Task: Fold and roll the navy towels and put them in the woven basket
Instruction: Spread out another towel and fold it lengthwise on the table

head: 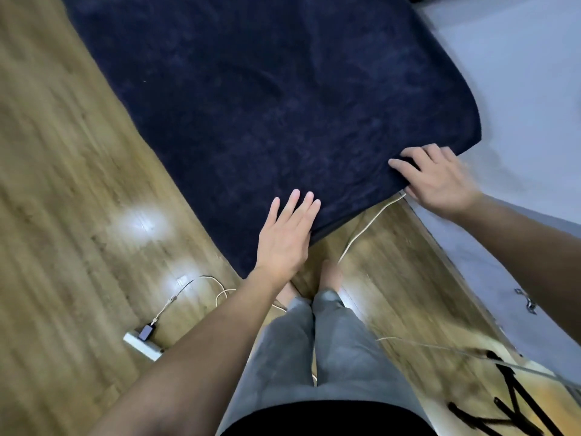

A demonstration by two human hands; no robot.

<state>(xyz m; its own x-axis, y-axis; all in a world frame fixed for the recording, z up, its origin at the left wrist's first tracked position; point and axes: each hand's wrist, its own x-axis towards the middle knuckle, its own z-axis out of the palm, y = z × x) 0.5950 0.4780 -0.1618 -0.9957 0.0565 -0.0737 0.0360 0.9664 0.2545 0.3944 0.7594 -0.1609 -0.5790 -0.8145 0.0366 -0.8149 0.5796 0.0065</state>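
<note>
A large navy towel [267, 99] lies spread flat on the wooden floor, reaching from the top of the view down to my feet. My left hand [287, 234] rests flat on its near edge, fingers together and stretched out, holding nothing. My right hand [435, 177] lies on the towel's near right corner, its fingers curled over the edge; whether they grip the cloth is not clear. No woven basket is in view.
The wooden floor [63, 184] runs along the left. A white cable [367, 228] passes under the towel's near edge. A white power strip with a black plug [143, 339] lies at lower left. A grey surface [518, 89] fills the right side. A black tripod [515, 401] stands at bottom right.
</note>
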